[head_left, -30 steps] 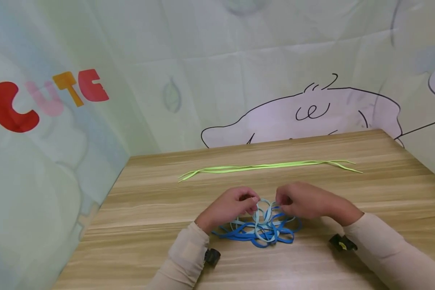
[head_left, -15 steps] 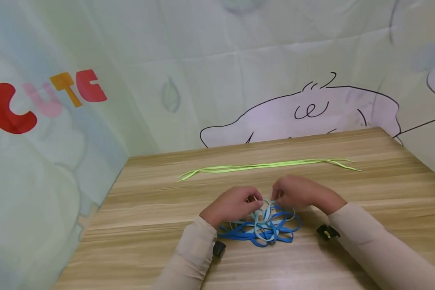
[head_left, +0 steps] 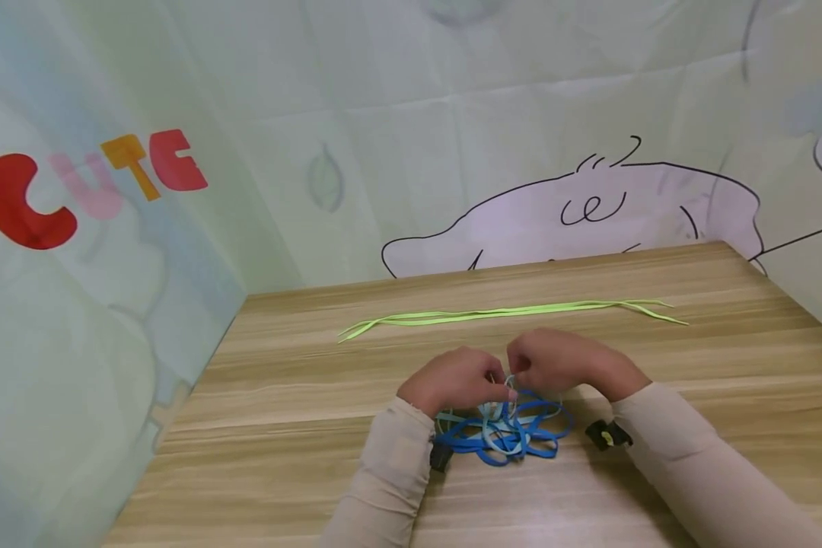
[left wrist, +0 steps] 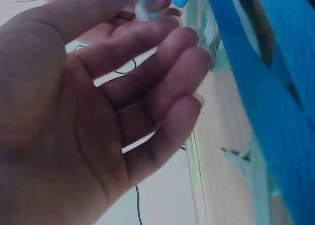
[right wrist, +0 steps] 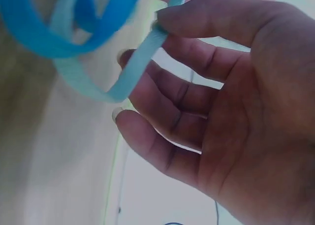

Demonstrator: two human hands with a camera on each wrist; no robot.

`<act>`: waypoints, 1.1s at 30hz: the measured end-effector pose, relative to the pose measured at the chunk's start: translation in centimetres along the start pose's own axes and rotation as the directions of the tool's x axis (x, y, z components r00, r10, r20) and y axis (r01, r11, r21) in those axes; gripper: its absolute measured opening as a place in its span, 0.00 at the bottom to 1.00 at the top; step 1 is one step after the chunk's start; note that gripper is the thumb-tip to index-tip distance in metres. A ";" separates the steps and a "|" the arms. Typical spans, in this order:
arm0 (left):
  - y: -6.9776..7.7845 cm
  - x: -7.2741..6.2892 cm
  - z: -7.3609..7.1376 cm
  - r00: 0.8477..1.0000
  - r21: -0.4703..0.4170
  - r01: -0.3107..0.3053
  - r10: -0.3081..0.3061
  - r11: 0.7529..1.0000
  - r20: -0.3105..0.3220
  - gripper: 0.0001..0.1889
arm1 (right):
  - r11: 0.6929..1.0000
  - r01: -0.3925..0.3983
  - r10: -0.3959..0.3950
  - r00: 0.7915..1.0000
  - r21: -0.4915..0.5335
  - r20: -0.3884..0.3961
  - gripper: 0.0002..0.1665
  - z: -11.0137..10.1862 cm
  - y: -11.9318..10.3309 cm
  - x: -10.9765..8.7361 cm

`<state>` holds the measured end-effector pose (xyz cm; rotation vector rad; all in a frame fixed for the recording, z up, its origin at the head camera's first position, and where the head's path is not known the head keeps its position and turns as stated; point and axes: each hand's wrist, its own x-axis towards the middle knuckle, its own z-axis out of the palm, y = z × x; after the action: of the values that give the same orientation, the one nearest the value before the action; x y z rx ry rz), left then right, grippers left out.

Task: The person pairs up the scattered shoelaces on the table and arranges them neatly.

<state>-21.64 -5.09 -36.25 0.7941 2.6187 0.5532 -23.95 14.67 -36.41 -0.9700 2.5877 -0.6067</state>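
Observation:
A loose tangle of light blue shoelace [right wrist: 142,57] and darker blue shoelace [left wrist: 266,102] lies in loops on the table, below both hands. My right hand [head_left: 565,361] pinches a light blue strand between thumb and index finger; its other fingers curve loosely beneath, as the right wrist view shows. Close beside it, my left hand [head_left: 455,380] pinches a light blue loop at its thumb and index fingertips, the other fingers loosely bent. The two hands' fingertips almost meet above the far side of the tangle. Part of the tangle is hidden behind the left hand and wrist.
Yellow-green shoelaces [head_left: 507,312] lie stretched across the table [head_left: 301,472], beyond the hands. A printed cloth [head_left: 383,114] hangs behind and to the left of the table. Black wrist devices [head_left: 608,435] sit under the sleeves.
Both hands have come closer together over the tangle, the left moving right and the right moving left and slightly away. The yellow-green laces stay put.

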 end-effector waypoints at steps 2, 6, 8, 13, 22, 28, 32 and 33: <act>0.0 0.0 -0.1 1.000 -0.011 -0.028 0.028 1.000 -0.008 0.09 | 0.999 0.023 -0.022 0.999 0.033 -0.029 0.07 -0.3 -0.1 -0.3; -0.2 -0.2 -0.3 0.995 -0.069 -0.090 0.087 0.994 -0.039 0.08 | 0.994 0.082 -0.075 0.992 0.070 -0.099 0.07 -0.9 -0.3 -0.9; -0.3 -0.4 -0.5 0.992 -0.122 -0.118 0.113 0.986 -0.047 0.07 | 0.991 0.098 -0.086 0.988 0.092 -0.125 0.07 -1.2 -0.5 -1.2; -0.7 -1.1 -1.2 0.983 -0.246 -0.180 0.166 0.953 -0.077 0.06 | 0.983 0.083 -0.055 0.984 0.165 -0.167 0.05 -2.0 -1.0 -1.9; -2.5 -2.3 -2.8 0.979 -0.408 -0.185 0.129 0.894 -0.161 0.11 | 0.948 0.102 -0.028 0.971 0.303 -0.238 0.02 -2.6 -0.7 -3.0; -3.9 -3.1 -3.8 0.964 -0.440 -0.192 0.085 0.877 -0.252 0.10 | 0.923 0.114 0.011 0.947 0.367 -0.321 0.06 -3.0 -0.4 -3.5; -4.7 -3.5 -4.2 0.959 -0.491 -0.188 0.051 0.850 -0.278 0.10 | 0.881 0.155 0.023 0.930 0.447 -0.367 0.05 -3.4 -0.2 -4.1; -4.9 -3.6 -4.2 0.958 -0.501 -0.186 0.042 0.845 -0.284 0.10 | 0.869 0.169 0.021 0.926 0.466 -0.376 0.05 -3.4 -0.1 -4.3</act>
<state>-22.81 -12.08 -34.05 0.7322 2.4486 1.4238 -22.28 18.46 -32.81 -0.8413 2.4865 -1.5163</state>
